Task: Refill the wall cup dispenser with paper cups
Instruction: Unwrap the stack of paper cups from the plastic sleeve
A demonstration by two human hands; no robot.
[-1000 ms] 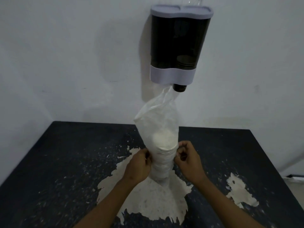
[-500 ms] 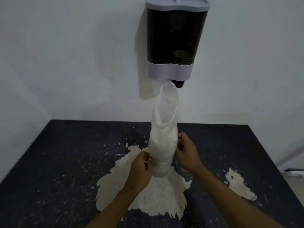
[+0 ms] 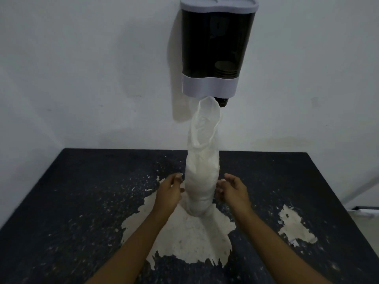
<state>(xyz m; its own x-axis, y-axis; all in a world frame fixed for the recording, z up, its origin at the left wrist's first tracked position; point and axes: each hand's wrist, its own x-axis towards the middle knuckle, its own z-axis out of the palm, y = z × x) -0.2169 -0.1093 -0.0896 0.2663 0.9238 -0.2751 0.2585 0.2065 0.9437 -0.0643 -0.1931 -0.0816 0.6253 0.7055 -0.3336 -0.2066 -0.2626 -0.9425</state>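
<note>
A tall clear plastic sleeve [image 3: 202, 171] holding a stack of white paper cups stands upright on the dark table [image 3: 82, 191], its loose top reaching just under the dispenser. The wall cup dispenser [image 3: 217, 48] has a dark tinted body, a grey lid and a grey band; a few dark cups show low in its right column. My left hand [image 3: 169, 193] sits just left of the sleeve with fingers apart, holding nothing. My right hand [image 3: 231, 189] hovers just right of it, fingers spread, off the plastic.
The table's black surface is worn through to pale patches under the sleeve and at the right [image 3: 295, 228]. White wall behind. A pale object [image 3: 365, 212] lies past the table's right edge.
Both hands pinched the plastic sleeve earlier; now they have let go and moved slightly outward. The sleeve's top has narrowed and stands taller.
</note>
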